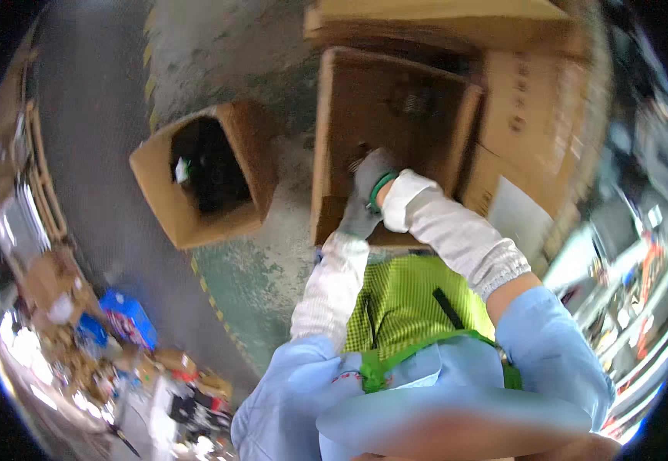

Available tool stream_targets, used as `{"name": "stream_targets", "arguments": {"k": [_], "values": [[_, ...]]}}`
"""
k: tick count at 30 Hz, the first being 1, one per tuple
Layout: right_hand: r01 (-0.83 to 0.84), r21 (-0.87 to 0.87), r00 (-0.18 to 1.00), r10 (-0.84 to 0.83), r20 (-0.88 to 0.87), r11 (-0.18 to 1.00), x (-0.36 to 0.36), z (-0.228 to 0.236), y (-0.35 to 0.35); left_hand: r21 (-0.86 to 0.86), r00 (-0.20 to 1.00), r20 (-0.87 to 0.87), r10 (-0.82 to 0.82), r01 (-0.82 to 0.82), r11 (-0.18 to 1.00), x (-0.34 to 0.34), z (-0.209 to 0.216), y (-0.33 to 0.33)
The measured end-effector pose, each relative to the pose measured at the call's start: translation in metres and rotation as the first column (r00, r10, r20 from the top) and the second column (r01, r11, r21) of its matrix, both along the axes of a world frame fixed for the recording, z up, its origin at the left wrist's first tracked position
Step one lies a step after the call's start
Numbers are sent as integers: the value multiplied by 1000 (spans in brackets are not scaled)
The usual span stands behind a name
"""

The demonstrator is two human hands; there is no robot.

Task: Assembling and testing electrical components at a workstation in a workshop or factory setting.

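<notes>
Over the near left part of a brown cardboard box [328, 115] with its top open, my two grey-gloved hands are close together. My right hand [375, 173], with a green band at its wrist, reaches into the box with its fingers curled around something small and dark, too blurred to name. Just below it, my left hand [361, 220] touches or nearly touches it; its fingers are hidden. Deeper inside the box, a dim, blurred object [415, 100] lies near the far wall.
A smaller open carton [153, 184] stands on the floor to the left, with dark contents and a white-green item [182, 170]. Stacked cardboard [526, 131] borders the box on the right and far side. Piled cartons and a blue box [128, 316] lie lower left.
</notes>
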State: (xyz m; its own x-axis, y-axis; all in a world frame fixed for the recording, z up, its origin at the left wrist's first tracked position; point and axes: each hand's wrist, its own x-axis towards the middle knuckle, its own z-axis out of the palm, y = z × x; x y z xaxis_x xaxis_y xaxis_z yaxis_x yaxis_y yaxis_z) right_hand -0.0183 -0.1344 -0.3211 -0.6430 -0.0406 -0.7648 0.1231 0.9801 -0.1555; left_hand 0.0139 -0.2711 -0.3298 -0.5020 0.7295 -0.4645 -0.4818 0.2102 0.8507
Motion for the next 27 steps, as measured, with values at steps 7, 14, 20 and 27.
{"name": "stream_targets", "arguments": {"k": [7,14,20,27], "values": [[530,-108,734,-519,-437,841,79,284,-53,6,647,756,101,-161,987,24,213,-20],[364,258,925,-380,9,895,173,576,36,271,302,843,-445,476,837,66,439,62],[530,336,816,-577,49,778,263,588,130,142,395,789,-471,629,764,167,440,160],[470,289,880,-466,-87,834,305,541,249,-41,527,811,-255,486,873,232,414,267]]}}
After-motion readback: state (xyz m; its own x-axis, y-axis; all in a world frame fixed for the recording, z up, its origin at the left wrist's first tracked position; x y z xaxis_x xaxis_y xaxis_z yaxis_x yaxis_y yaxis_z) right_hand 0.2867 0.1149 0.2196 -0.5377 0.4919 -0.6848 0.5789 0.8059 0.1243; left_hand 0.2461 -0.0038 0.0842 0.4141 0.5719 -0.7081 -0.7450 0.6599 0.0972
